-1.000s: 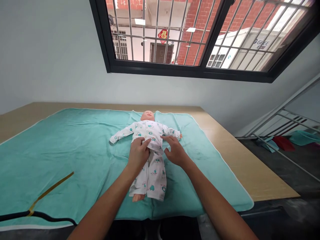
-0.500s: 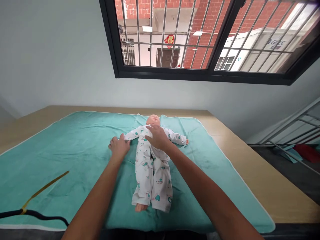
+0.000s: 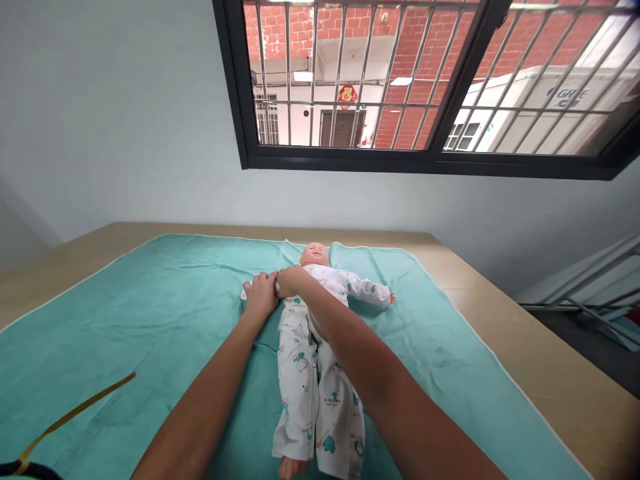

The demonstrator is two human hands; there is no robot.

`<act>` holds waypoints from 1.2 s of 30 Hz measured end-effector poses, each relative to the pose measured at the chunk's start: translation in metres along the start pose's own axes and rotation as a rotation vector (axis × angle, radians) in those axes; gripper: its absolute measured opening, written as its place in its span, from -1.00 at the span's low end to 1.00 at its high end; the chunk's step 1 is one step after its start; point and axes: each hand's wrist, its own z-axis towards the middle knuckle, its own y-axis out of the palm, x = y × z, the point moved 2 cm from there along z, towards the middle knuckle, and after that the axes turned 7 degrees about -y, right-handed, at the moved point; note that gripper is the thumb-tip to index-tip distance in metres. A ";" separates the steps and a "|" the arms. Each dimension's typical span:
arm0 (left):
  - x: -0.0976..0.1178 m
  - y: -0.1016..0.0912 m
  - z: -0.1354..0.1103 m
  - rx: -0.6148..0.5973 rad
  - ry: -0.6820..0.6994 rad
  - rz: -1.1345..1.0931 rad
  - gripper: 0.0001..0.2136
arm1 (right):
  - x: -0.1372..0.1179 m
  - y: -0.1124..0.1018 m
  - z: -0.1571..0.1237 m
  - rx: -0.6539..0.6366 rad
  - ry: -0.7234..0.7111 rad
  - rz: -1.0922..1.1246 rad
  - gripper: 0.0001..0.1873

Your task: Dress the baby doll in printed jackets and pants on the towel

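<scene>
A baby doll (image 3: 316, 255) in a white printed romper (image 3: 311, 373) lies on its back on a teal towel (image 3: 140, 313), head toward the wall. My left hand (image 3: 261, 296) rests on the doll's left-side sleeve, fingers curled round it. My right hand (image 3: 289, 281) reaches across the doll's chest and grips the same sleeve near the shoulder. My hands touch each other. The doll's other arm (image 3: 367, 290) lies stretched out to the right. One bare foot (image 3: 290, 467) shows at the bottom edge.
The towel covers a wooden table (image 3: 540, 360) set against a pale wall under a barred window (image 3: 400, 80). A yellow strap (image 3: 75, 413) lies on the towel at the lower left. Metal railing (image 3: 595, 280) and floor are to the right.
My right hand has slid from the doll's chest to the sleeve by its shoulder, meeting my left hand, which moved in along the sleeve. The view has shifted closer.
</scene>
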 end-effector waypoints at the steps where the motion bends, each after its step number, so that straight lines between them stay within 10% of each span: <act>1: 0.001 0.002 0.002 0.008 0.005 0.007 -0.57 | 0.001 -0.002 -0.004 0.015 -0.021 0.022 -0.53; 8: 0.007 0.008 0.003 -0.034 0.028 -0.082 -0.43 | 0.071 0.015 -0.112 0.499 0.234 0.180 -0.49; 14: 0.026 0.001 0.016 -0.215 0.185 -0.044 -0.24 | 0.116 0.057 -0.190 0.279 0.466 0.117 -0.38; 24: 0.046 -0.006 0.041 -0.078 0.154 -0.063 -0.51 | 0.135 0.046 -0.165 0.254 0.493 0.049 -0.44; 31: 0.015 0.018 -0.007 0.195 0.158 0.013 -0.40 | 0.151 0.082 -0.219 0.363 0.604 -0.075 -0.12; 36: -0.012 0.019 -0.046 0.056 0.093 0.125 -0.47 | 0.164 0.103 -0.284 0.145 0.834 -0.017 -0.22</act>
